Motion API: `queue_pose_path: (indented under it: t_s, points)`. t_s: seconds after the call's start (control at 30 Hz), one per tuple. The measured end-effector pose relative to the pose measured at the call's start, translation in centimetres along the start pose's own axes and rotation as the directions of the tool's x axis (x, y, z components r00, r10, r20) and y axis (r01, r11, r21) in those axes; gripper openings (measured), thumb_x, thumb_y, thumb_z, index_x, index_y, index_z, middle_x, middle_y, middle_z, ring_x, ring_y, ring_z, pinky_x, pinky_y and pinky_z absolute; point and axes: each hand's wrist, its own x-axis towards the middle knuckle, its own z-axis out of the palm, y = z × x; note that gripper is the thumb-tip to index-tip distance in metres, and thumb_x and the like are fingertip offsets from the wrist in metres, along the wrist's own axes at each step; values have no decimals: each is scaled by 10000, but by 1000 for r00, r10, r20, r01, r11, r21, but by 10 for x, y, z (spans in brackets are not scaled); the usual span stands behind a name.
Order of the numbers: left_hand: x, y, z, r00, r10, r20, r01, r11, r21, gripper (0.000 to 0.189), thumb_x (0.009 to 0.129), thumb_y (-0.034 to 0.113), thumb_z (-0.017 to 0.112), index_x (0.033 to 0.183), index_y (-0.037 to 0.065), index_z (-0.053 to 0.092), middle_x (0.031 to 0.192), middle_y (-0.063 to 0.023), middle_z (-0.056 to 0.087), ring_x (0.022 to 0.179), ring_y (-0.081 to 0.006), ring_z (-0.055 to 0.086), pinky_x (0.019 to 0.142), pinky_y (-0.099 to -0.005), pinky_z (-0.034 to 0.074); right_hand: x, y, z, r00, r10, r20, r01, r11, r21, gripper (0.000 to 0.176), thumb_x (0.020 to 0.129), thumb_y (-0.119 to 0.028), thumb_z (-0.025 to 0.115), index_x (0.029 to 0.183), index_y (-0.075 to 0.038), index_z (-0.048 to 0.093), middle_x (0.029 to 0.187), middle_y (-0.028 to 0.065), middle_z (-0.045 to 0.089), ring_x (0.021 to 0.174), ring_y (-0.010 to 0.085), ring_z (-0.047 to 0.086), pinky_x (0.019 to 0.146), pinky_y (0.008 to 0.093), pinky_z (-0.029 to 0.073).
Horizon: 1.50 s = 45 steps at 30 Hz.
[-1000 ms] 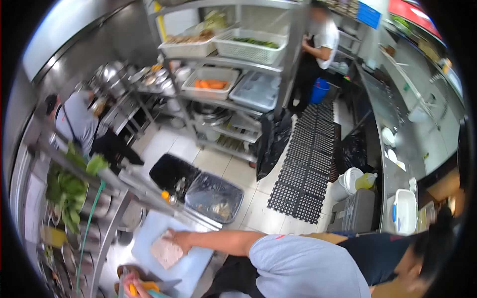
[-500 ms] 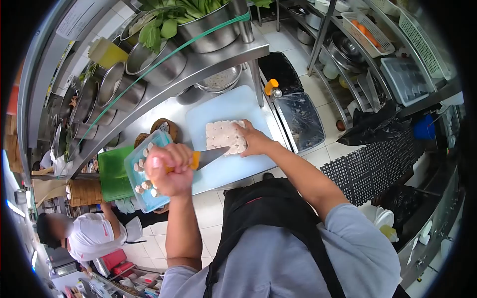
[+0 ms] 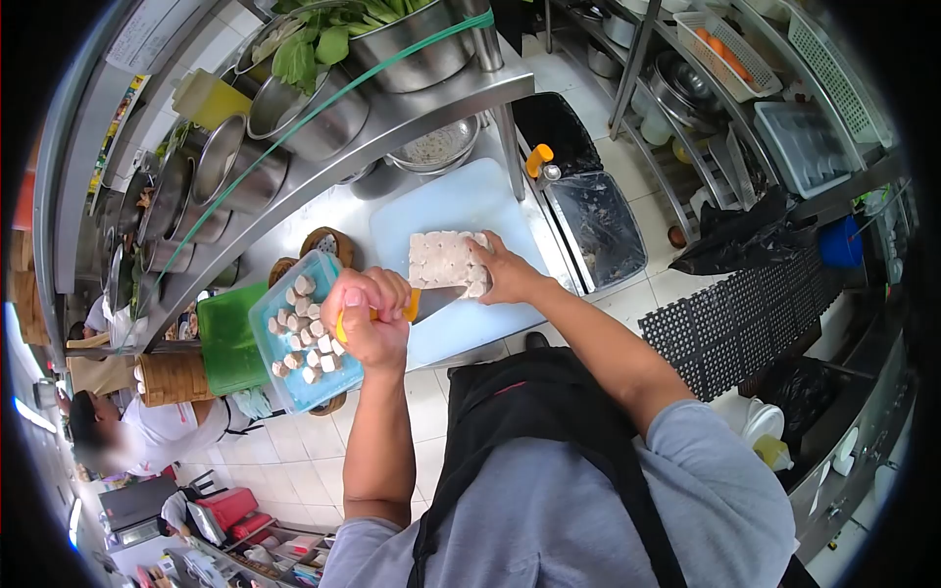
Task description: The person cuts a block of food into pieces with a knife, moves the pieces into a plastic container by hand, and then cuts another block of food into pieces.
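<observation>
My left hand (image 3: 372,312) is wrapped round the orange handle of a knife (image 3: 437,302). Its blade lies at the lower edge of a pale, slab-like block of food (image 3: 443,260) marked with rows of small dents. Around the right end of that block curl the fingers of my right hand (image 3: 505,270). The block rests on a light blue cutting board (image 3: 470,333). Left of the knife hand, a light blue tray (image 3: 263,318) holds several pale cubes; the hand covers part of its right side.
A green board (image 3: 230,338) lies left of the tray. Steel pots (image 3: 309,113) and leafy greens stand on a raised shelf (image 3: 431,118). A co-worker (image 3: 162,436) is at the lower left. Black bins (image 3: 598,230) stand right of the counter.
My left hand has moved slightly right with the knife, its blade now nearer the block's lower right edge. More cubes show in the tray. The co-worker's posture has changed.
</observation>
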Motion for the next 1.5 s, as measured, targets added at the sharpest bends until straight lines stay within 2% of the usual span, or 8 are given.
queue_pose_path:
  t_s: [0.7,0.8,0.87,0.97,1.2,1.37,1.43,1.5]
  points:
    - [-1,-5,7,1000,14,-26,-14,1000,-6,395,1035,282,530,736,45,432,555,-49,411,483,-143,372,481,-311,358,0,3,1,1000,-17,3,17,1000,18,1251,666,-287,934,1686,-153,222,1702,290,115,1328,457,577,1132,428,496]
    - [-2,-12,20,998,50,-25,-47,995,92,420,1044,295,537,730,35,434,557,-45,413,486,-136,376,471,-300,347,1,3,0,1000,-9,14,9,999,33,1250,669,-287,935,1687,-159,222,1706,286,111,1337,457,571,1139,425,491]
    - [1,-12,26,999,32,-19,-28,984,178,361,1038,252,492,744,52,432,561,-39,391,482,-137,359,478,-303,364,0,1,-1,1000,3,28,-5,999,40,1249,671,-288,936,1688,-162,221,1707,285,110,1342,458,567,1144,424,488]
    - [6,-19,31,999,32,-42,-22,975,219,378,1040,257,509,734,49,427,551,-39,389,478,-131,364,465,-290,352,-1,1,-1,1000,3,19,-4,999,39,1246,674,-282,938,1688,-161,223,1708,286,111,1349,462,561,1151,424,481]
    - [20,-34,35,997,10,-82,10,972,235,396,1050,268,517,734,49,421,546,-41,399,470,-122,364,449,-281,337,-1,4,-1,1000,-21,-7,21,995,96,1241,658,-266,951,1677,-152,251,1702,290,131,1353,472,554,1147,443,485]
    - [19,-48,44,999,25,-40,-11,946,324,405,1062,267,513,740,42,417,551,-39,402,484,-109,372,451,-267,321,0,4,-2,1000,-13,-1,13,993,118,1244,647,-265,960,1670,-141,265,1695,303,147,1357,483,548,1144,451,490]
    - [19,-52,44,998,35,-43,-20,949,315,397,1064,258,515,747,38,425,552,-39,401,483,-107,370,450,-263,315,2,11,6,995,-69,-71,74,995,69,1260,637,-276,968,1676,-159,266,1681,295,168,1268,460,617,1111,449,516]
    - [17,-50,42,998,22,-57,-2,947,322,403,1063,266,520,745,43,415,557,-40,401,491,-109,365,458,-271,319,2,10,2,997,-61,-54,64,996,68,1262,640,-275,969,1677,-154,261,1684,295,161,1277,458,613,1118,446,512]
